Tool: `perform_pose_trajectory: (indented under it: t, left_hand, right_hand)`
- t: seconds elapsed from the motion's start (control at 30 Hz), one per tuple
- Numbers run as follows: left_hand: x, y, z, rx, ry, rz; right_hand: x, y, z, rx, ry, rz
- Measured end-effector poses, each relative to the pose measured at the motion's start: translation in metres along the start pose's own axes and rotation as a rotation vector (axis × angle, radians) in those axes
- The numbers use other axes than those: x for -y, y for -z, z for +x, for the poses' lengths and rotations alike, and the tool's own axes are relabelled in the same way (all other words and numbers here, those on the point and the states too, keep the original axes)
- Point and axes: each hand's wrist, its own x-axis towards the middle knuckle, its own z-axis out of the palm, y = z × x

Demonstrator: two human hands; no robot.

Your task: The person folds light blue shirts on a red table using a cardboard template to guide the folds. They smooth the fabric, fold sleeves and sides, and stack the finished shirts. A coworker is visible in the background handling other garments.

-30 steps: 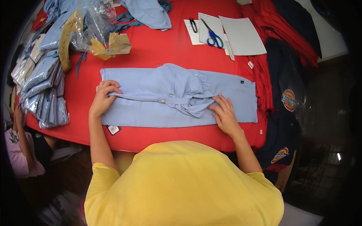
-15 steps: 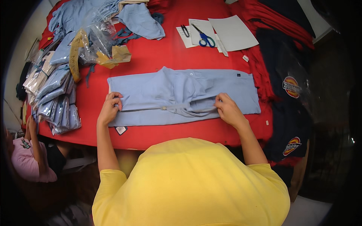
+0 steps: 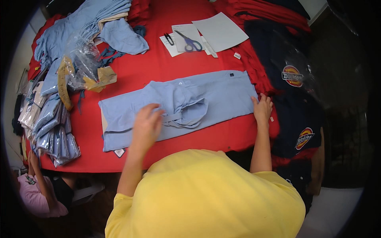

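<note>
A light blue shirt (image 3: 226,99) lies folded lengthwise on the red cloth, its sleeve and cuff laid across the middle with the cuff's end gaping. Over the left half of the shirt is my left hand (image 3: 147,123), somewhat blurred, fingers stretched out and holding nothing. My right hand (image 3: 262,108) rests at the shirt's right end with its fingers apart, the thumb against the fabric's edge. A small label (image 3: 119,152) sticks out beneath the lower left edge.
Plastic-bagged folded garments (image 3: 59,139) and loose blue garments (image 3: 87,18) pile up on the left. Scissors (image 3: 190,43), snips (image 3: 169,39) and white paper (image 3: 222,31) lie at the back. Dark garments (image 3: 301,111) hang at the right edge. Another person (image 3: 37,190) sits lower left.
Both hands have let go of the shirt's near layer. My left hand moved right over the shirt, my right hand to its right end. The sleeve now lies folded back; the view has shifted.
</note>
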Motion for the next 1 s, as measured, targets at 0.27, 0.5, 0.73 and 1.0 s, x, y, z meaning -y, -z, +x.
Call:
perform_pose_trajectory:
  t: [0.27,0.5,0.73,1.0]
  left_hand:
    - [-0.017,-0.09,0.017,0.189,-0.199,0.229]
    - [-0.017,-0.087,0.018,-0.021,-0.141,-0.097]
    - [-0.001,-0.097,0.009,-0.062,-0.103,-0.151]
    - [-0.006,-0.1,0.002,-0.108,0.006,-0.173]
  right_hand:
    - [-0.019,-0.018,0.02,0.284,-0.142,0.201]
    - [0.027,0.043,0.032,0.041,0.026,0.455]
    - [0.162,0.054,-0.069,0.281,0.729,0.464]
    - [0.138,0.027,-0.083,0.974,0.362,0.945]
